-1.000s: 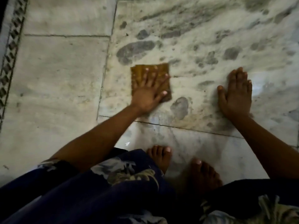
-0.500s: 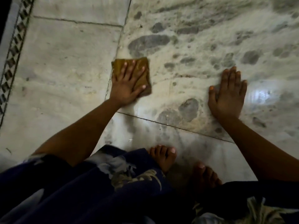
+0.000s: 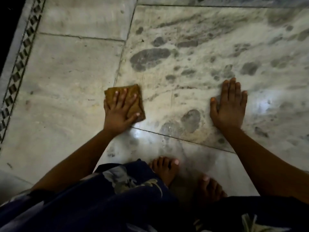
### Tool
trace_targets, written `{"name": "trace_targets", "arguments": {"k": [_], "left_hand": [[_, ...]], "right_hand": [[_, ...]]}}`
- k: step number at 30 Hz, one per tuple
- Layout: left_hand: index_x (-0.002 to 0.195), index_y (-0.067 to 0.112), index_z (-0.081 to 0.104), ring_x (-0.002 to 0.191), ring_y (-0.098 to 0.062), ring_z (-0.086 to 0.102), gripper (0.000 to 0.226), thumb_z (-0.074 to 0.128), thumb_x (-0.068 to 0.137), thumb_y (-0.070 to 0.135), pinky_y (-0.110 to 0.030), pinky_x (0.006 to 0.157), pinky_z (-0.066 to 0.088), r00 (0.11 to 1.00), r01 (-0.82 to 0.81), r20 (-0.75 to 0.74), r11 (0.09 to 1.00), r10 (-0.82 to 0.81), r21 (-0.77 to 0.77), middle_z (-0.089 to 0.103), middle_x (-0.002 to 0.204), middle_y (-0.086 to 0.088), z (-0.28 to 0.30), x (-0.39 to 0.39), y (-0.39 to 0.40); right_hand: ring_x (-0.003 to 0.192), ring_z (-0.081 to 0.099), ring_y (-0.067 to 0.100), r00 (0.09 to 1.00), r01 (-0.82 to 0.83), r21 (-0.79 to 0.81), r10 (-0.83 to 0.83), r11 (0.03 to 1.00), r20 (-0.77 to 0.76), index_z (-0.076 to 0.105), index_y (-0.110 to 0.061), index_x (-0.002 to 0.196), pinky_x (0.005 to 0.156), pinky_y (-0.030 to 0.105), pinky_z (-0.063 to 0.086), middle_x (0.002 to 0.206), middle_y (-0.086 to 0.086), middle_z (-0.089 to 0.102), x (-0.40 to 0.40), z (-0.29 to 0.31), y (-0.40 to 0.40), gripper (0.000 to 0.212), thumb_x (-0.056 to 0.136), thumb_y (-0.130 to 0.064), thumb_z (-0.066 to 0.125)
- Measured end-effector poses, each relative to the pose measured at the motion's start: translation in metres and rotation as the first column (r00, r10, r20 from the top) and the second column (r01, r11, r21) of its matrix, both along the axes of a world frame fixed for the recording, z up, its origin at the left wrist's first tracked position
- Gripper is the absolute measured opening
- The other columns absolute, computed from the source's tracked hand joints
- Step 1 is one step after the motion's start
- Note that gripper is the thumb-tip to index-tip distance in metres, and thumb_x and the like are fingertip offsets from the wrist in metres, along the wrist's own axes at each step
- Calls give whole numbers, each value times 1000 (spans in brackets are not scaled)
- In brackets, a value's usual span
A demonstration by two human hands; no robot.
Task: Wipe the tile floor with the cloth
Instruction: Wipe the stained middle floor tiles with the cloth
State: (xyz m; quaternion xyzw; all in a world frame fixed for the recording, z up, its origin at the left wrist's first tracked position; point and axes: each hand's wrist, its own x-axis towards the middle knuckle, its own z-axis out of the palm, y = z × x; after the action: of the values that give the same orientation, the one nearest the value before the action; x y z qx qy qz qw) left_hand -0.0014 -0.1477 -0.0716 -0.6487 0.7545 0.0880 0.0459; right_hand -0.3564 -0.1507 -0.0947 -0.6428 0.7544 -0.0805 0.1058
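Brown cloth (image 3: 133,96) under flat left hand (image 3: 119,113), marble tile floor (image 3: 66,81)

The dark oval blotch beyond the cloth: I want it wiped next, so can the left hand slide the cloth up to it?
Probably yes: only bare tile floor lies between the cloth under the left hand and the blotch.

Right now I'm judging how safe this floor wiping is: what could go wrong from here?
The pale marble tile floor shines as if wet beside the bare feet, so a slip seems possible. The right hand, flat on the floor and apparently bracing, could slide. The left hand presses the folded brown cloth over a tile joint, which might snag it.
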Motion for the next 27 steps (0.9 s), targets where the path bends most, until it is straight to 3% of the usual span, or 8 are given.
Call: {"name": "trace_targets", "arguments": {"k": [3, 5, 8, 12, 18, 23, 25, 27], "left_hand": [[146, 41, 15, 146, -29, -1, 74, 25, 79, 72, -61, 108, 4, 987, -162, -1, 987, 162, 18, 5, 159, -1, 5, -24, -46], [146, 42, 12, 146, -30, -5, 72, 25, 81, 69, -62, 109, 1, 990, -142, 11, 989, 141, 49, 1, 159, -2, 6, -45, -70], [146, 41, 11, 145, -31, -4, 72, 17, 81, 70, -64, 109, 4, 998, 48, 32, 998, -50, 50, 2, 159, -3, 5, -68, -71], [146, 39, 19, 144, -30, 9, 68, 17, 86, 71, -62, 106, 17, 931, 364, 29, 931, -363, -23, 15, 157, -3, -6, -49, -23], [143, 38, 29, 143, -27, 16, 70, 31, 81, 69, -57, 104, 21, 995, 103, -10, 992, -104, -69, 23, 156, -2, -8, -8, -42], [147, 42, 14, 146, -27, 0, 71, 31, 84, 70, -58, 110, 6, 991, -129, -23, 992, 129, -7, 5, 159, 1, 2, -36, -139], [146, 43, 8, 146, -27, -6, 69, 34, 88, 67, -60, 111, 0, 991, -133, -28, 990, 134, 47, -1, 159, 2, 3, -56, -166], [146, 43, 7, 146, -28, -7, 71, 29, 85, 71, -62, 110, 0, 999, -22, -21, 998, 24, 66, -3, 159, 1, 3, -74, -168]], "right_hand": [[145, 11, 29, 1000, 2, 8, -2, 1000, -2, 14, -7, 149, 117, 46, 4, 156, 16, 13, -1, 0, 0, 69, 92, -46, 19], [145, 12, 29, 1000, 2, 14, -1, 1000, -7, 15, -7, 149, 117, 46, 5, 156, 16, 14, 0, 1, 0, 69, 92, -46, 19], [145, 12, 29, 1000, 5, 12, -5, 1000, 5, 15, -6, 149, 117, 46, 5, 156, 16, 14, 0, 2, 0, 70, 92, -47, 17], [145, 11, 28, 1000, 24, 14, -24, 1000, 16, 16, -7, 149, 117, 45, 5, 156, 15, 13, 1, 3, 1, 74, 89, -50, 15], [145, 8, 28, 999, 46, 7, -46, 999, 0, 16, -8, 149, 116, 45, 0, 157, 14, 11, 9, 10, -20, 75, 88, -52, 12], [145, 10, 30, 998, 56, 18, -56, 998, -22, 17, -8, 149, 116, 47, 3, 157, 15, 12, -14, 7, -45, 76, 88, -53, 12], [145, 9, 29, 1000, 28, 17, -28, 999, -13, 15, -11, 150, 117, 46, 4, 157, 13, 12, -22, 4, -46, 76, 88, -55, 12], [145, 11, 28, 1000, 29, 4, -29, 1000, -10, 16, -13, 150, 116, 46, 6, 157, 12, 14, -24, 3, -46, 74, 89, -56, 15]]}}
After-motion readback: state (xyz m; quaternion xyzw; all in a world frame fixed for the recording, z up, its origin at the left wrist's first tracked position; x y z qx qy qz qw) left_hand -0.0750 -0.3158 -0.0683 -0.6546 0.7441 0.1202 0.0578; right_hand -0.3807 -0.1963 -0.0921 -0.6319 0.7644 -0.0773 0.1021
